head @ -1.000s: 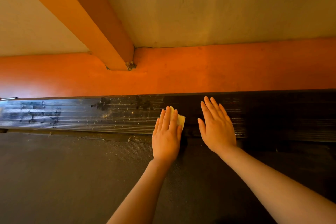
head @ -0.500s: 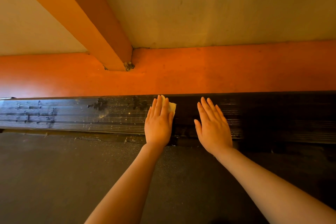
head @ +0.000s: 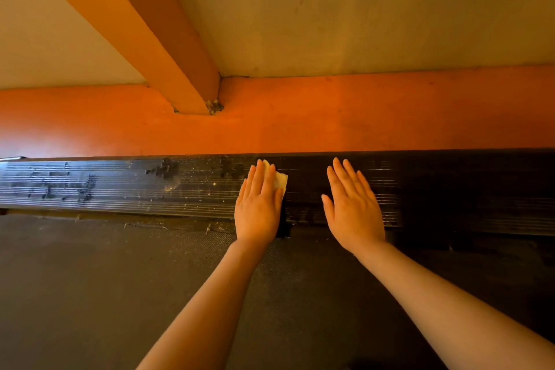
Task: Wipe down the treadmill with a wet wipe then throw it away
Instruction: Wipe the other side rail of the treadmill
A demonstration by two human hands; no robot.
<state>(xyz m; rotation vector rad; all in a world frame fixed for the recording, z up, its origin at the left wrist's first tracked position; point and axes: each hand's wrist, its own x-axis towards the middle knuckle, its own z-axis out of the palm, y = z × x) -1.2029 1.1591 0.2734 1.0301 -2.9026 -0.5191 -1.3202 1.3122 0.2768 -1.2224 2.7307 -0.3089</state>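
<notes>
My left hand (head: 259, 204) lies flat with straight fingers on the treadmill's black ribbed side rail (head: 135, 186), pressing a pale folded wet wipe (head: 279, 179) against it. Only the wipe's upper right corner shows past my fingers. My right hand (head: 353, 204) rests flat and open on the same rail a short way to the right, holding nothing. The rail is dusty and streaked to the left of my left hand and darker, wet-looking, to the right. The dark treadmill belt (head: 90, 294) runs below the rail.
An orange frame beam (head: 360, 111) runs along the far side of the rail, and an orange upright (head: 144, 24) rises from it at the upper left. Beyond lies a pale floor (head: 360, 9). Crumbs and dust sit in the seam between rail and belt.
My left hand has slid the wipe up and to the left along the rail. My right hand has stayed about where it was.
</notes>
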